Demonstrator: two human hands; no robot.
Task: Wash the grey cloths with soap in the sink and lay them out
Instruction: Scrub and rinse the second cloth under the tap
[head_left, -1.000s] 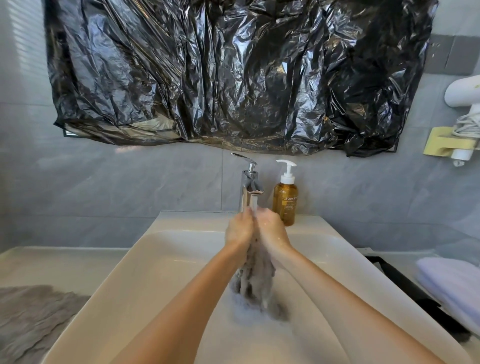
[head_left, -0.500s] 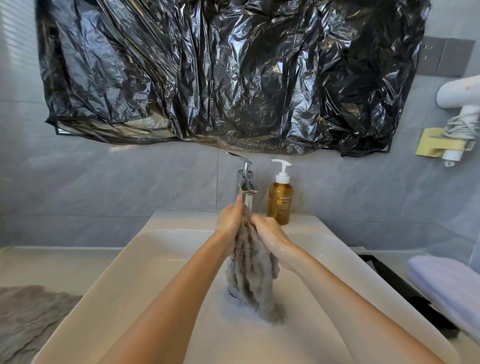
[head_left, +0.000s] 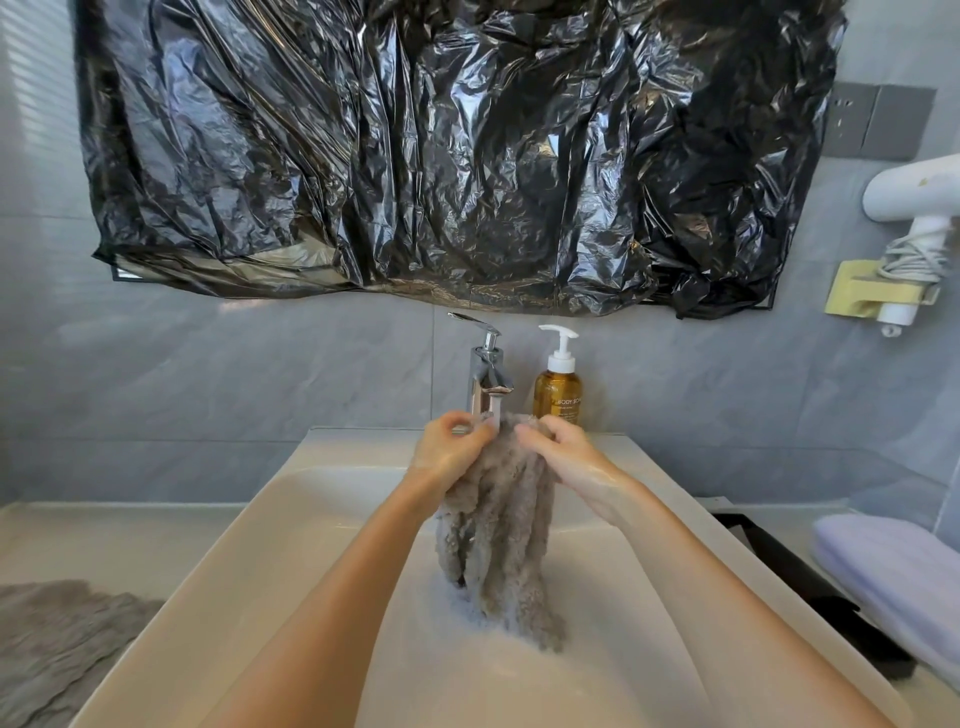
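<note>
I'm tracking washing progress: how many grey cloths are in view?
2. The held cloth hangs from the left hand and right hand over the sink; the second cloth lies on the counter at far left. Others may be hidden.

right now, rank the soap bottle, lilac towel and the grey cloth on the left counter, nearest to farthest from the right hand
From the right hand:
1. soap bottle, just behind it on the sink ledge
2. lilac towel, on the right counter
3. grey cloth, on the far left counter
</note>
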